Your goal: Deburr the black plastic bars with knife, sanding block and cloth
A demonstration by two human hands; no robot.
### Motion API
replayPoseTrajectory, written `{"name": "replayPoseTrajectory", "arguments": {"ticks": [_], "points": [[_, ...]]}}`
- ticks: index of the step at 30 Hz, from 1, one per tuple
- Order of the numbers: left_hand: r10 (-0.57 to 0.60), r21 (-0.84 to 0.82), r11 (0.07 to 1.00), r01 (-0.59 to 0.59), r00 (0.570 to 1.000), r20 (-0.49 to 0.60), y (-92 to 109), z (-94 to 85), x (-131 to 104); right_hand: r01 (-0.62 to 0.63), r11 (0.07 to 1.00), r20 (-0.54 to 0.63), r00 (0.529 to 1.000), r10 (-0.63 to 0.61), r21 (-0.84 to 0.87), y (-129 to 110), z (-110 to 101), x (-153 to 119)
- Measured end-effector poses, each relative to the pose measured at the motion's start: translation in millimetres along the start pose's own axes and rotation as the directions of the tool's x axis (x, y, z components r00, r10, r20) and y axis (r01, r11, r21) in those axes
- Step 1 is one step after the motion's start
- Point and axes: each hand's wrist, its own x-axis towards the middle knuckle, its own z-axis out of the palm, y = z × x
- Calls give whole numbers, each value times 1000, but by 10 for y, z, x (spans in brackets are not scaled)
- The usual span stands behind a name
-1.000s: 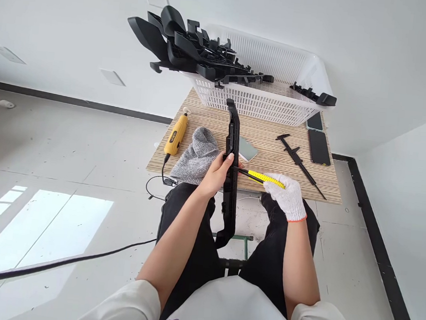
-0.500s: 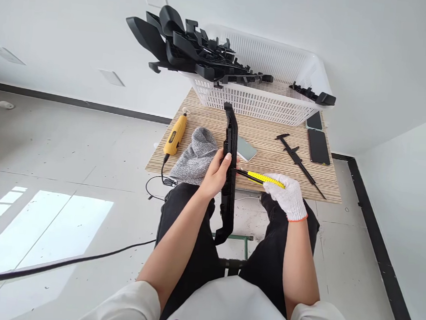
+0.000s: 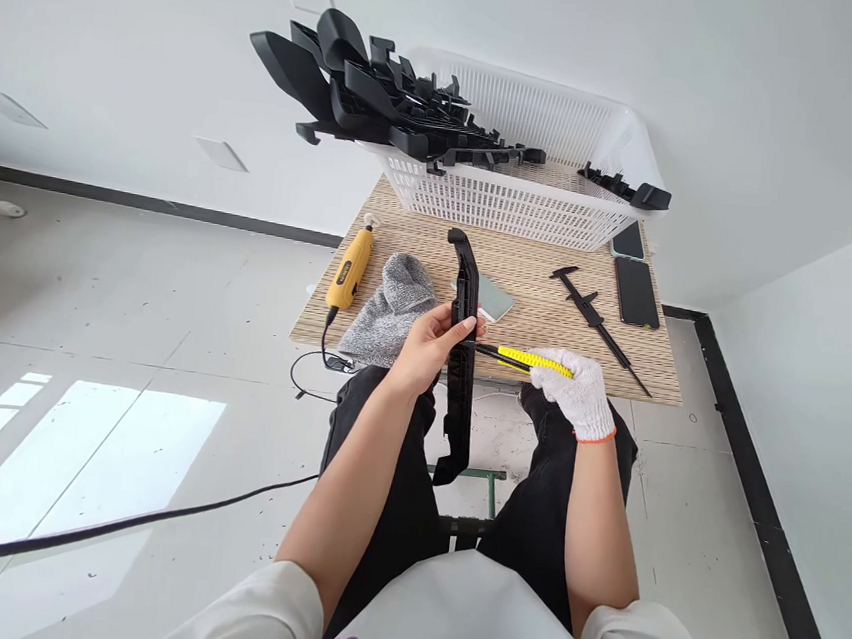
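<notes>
My left hand [image 3: 427, 348], bare, is closed around the middle of a long black plastic trim piece [image 3: 458, 403] with bent ends. The piece stands lengthwise in front of me, its near end over my lap and its far end over the table. In a white knitted glove, my right hand [image 3: 576, 389] grips a slim yellow-and-black tool [image 3: 532, 360] with a ridged yellow side. The tool's narrow tip points left and meets the trim piece's right edge beside my left fingers. Whether the tip touches the plastic or sits just in front of it, I cannot tell.
A white plastic basket [image 3: 512, 205] holding several black trim pieces [image 3: 386, 105] stands at the table's back. A yellow rotary tool [image 3: 350, 270] with a cord and a grey cloth [image 3: 395, 307] lie left. A grey-green pad [image 3: 495, 301], black calipers [image 3: 596, 321] and a phone [image 3: 637, 292] lie right.
The trim piece has shifted slightly toward me, and its far end sits lower. My left hand has changed its grip, with the thumb now across the piece. My right hand has barely moved.
</notes>
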Motion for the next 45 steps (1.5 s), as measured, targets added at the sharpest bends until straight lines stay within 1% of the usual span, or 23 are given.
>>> {"name": "replayPoseTrajectory", "arguments": {"ticks": [4, 7, 11, 15, 18, 20, 22, 25, 28, 31, 35, 37, 39, 42, 45], "points": [[-27, 78, 996, 30, 999, -36, 11, 33, 14, 14, 1000, -8, 1000, -14, 7, 14, 3, -2], [-47, 95, 994, 52, 997, -58, 21, 61, 18, 12, 1000, -16, 1000, -12, -17, 14, 13, -1], [-69, 84, 993, 80, 991, -118, 3, 77, 26, -11, 1000, -86, 996, 12, 7, 10, 38, 0], [-25, 84, 996, 37, 990, -139, -20, 82, 31, -25, 1000, -62, 998, 25, 6, -7, 51, 0], [22, 76, 997, -13, 992, -123, -24, 97, 32, -31, 999, -120, 992, 35, 38, -21, 58, 3], [50, 64, 997, -43, 992, -114, -22, 106, 35, -34, 999, -84, 996, 37, 32, -26, 59, 6], [54, 60, 997, -48, 992, -115, -15, 110, 39, -38, 999, -66, 997, 39, 17, -25, 58, 8], [26, 58, 998, -18, 991, -133, -2, 106, 43, -35, 999, -88, 995, 36, 16, -16, 51, 6], [-2, 61, 998, 10, 990, -139, 1, 98, 43, -18, 1000, -20, 1000, 18, -20, -13, 43, 4], [-27, 95, 995, 41, 988, -151, -16, 93, 49, -13, 1000, -46, 999, 12, -15, -19, 36, 2], [-24, 163, 985, 53, 985, -173, -46, 102, 67, -11, 1000, 12, 1000, 11, -22, -25, 32, 3], [-27, 201, 978, 65, 982, -186, -56, 114, 72, -5, 1000, -17, 1000, 5, -19, -21, 32, 1], [-7, 232, 971, 52, 981, -194, -65, 127, 68, -10, 1000, -36, 999, 10, -11, -15, 33, -1], [54, 257, 967, -3, 980, -193, -86, 142, 43, -12, 1000, -16, 1000, 12, -13, -5, 32, -5], [96, 282, 958, -42, 979, -181, -118, 153, 12, 0, 1000, -42, 999, 0, -9, 5, 27, -7]]}}
